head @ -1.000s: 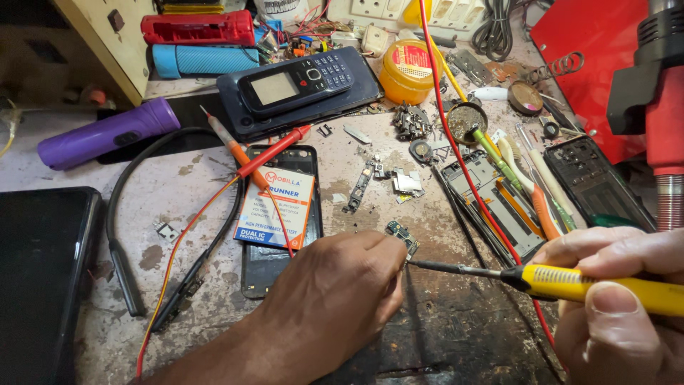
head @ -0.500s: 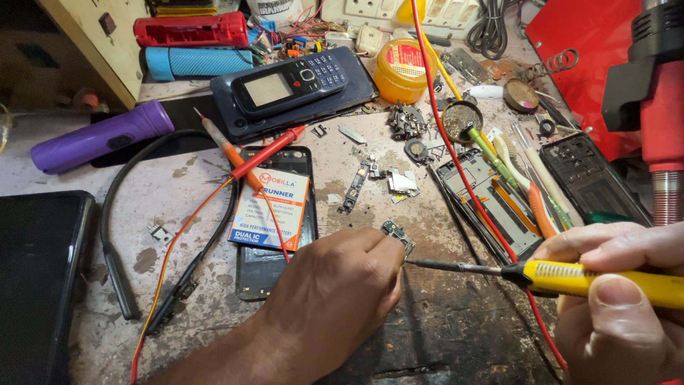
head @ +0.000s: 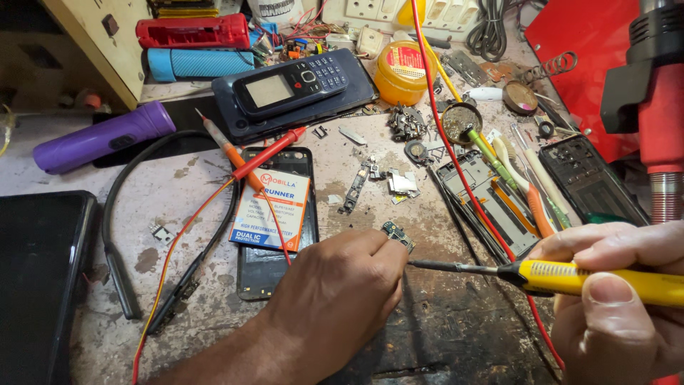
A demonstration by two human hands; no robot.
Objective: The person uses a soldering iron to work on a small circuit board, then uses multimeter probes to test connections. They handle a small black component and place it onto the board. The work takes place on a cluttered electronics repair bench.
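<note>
Left hand: the left hand (head: pixel 335 299) lay low on the desk (head: pixel 456 342), fingers curled shut, pinching a tiny green circuit board (head: pixel 397 235) at its near edge.
Right hand: the right hand (head: pixel 616 299) was closed around a yellow-handled soldering iron (head: pixel 570 278); its thin metal tip pointed left and almost touched the left fingertips.
Where the board was: near the middle of the desk, just right of a black phone back with a white and orange battery (head: pixel 274 207) on it.
How the board would handle: it looked very light, stiff and thin, and likely easy to crack or flick away. I think the bare edges were the best place to hold it, away from the hot tip.
Counts: two hands, one soldering iron, one small board in the fingers.
Other things: one purple torch (head: pixel 100 139) far left, one dark keypad phone (head: pixel 292 85) far off, one round yellow tub (head: pixel 405 71), one red probe (head: pixel 267 153) with a red wire. Small metal bits lay scattered; too many and too small to count.
</note>
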